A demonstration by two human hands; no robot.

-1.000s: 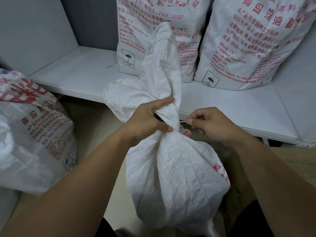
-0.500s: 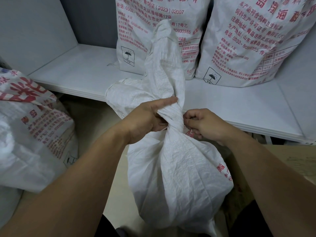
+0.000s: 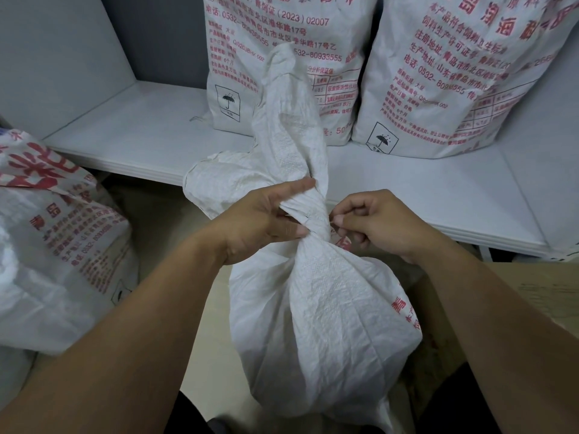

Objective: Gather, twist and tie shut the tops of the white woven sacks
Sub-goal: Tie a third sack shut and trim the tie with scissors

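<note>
- while the sack [image 3: 313,314] stands below and between both hands, its top is gathered into a twisted neck [image 3: 313,211].
- left hand [image 3: 260,227]: clamped round the neck from the left, fingers curled into the folds, forefinger straight and laid across the cloth above the twist.
- right hand [image 3: 379,223]: just right of the neck, fingers curled, thumb and forefinger tips pressed together against the cloth; whether they hold anything cannot be told.
- loose cloth above the neck rises beyond the left forefinger, and part of it flops to that hand's far left.
- beyond both hands: two printed sacks [image 3: 454,73], upright, side by side on a white shelf [image 3: 141,130].
- left of the left forearm: a slumped sack [image 3: 56,245] with red print.
</note>
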